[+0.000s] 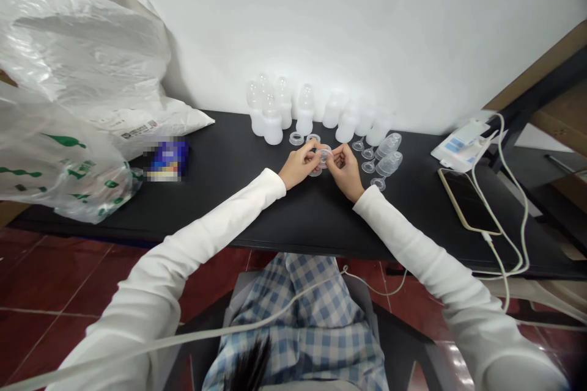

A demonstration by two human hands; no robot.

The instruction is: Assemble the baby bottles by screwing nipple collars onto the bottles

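My left hand [301,165] and my right hand [345,170] meet over the middle of the black table, both pinching a clear bottle collar ring [323,151]. Whether a nipple sits inside that ring is too small to tell. More clear collar rings [296,138] lie just behind and below my fingers. To the right of my right hand are several clear bottle nipples [368,167] and two transparent bottle caps [389,164]. Capped white baby bottles [272,128] stand behind my left hand. Several white bottles without caps [345,129] stand behind my right hand.
Large white plastic bags [82,61] and a blue packet [169,159] occupy the left side of the black table [220,208]. At the right lie a phone [468,201], a white-and-blue packet [463,143] and a white cable [516,208]. The wall [321,24] rises behind the bottles.
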